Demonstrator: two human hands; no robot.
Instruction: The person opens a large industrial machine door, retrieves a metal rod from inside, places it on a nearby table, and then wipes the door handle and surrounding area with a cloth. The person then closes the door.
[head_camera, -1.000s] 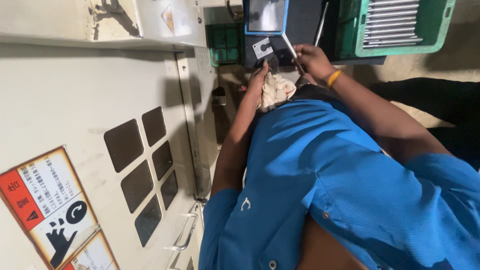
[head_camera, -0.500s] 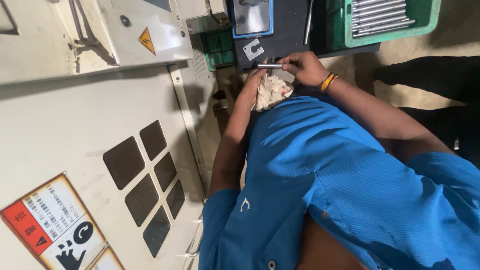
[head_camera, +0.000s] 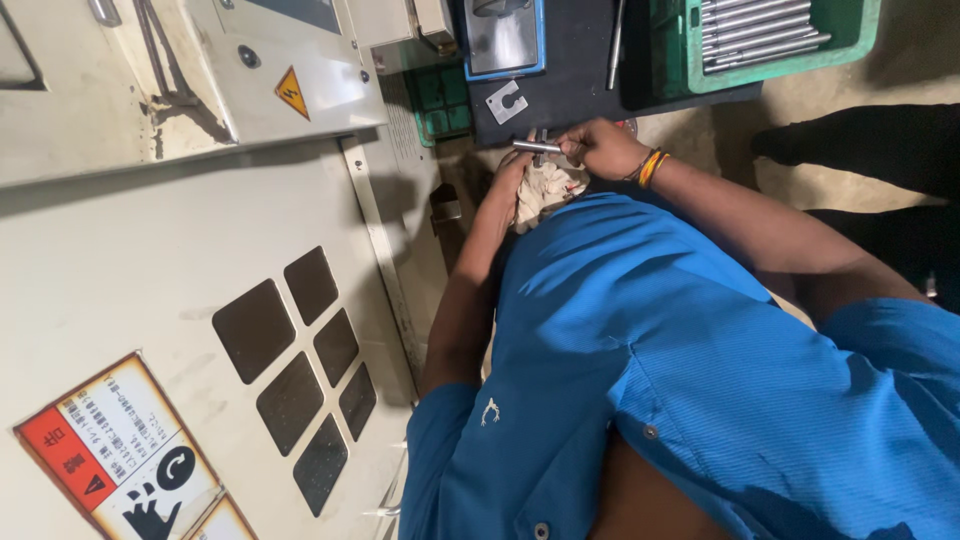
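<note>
My right hand (head_camera: 603, 150), with an orange and yellow band at the wrist, is shut on a short shiny metal pin (head_camera: 534, 147) that lies level and points left. My left hand (head_camera: 508, 178) sits just below the pin and grips a crumpled white rag (head_camera: 546, 190). The pin's free end is right above the rag and my left fingers. Both hands are in front of my blue shirt (head_camera: 640, 330), at the edge of a black work surface (head_camera: 580, 70).
A cream machine cabinet (head_camera: 150, 250) with dark square windows and warning labels fills the left. On the black surface are a green tray of metal rods (head_camera: 770, 40), a blue-framed tray (head_camera: 505, 38), a small notched metal plate (head_camera: 507, 102) and a loose rod (head_camera: 615, 45). Dark trouser legs (head_camera: 860, 150) stand at right.
The pin in my right hand has swung from tilted up to level and come down close to the rag. The view has tipped, showing more of the cabinet top.
</note>
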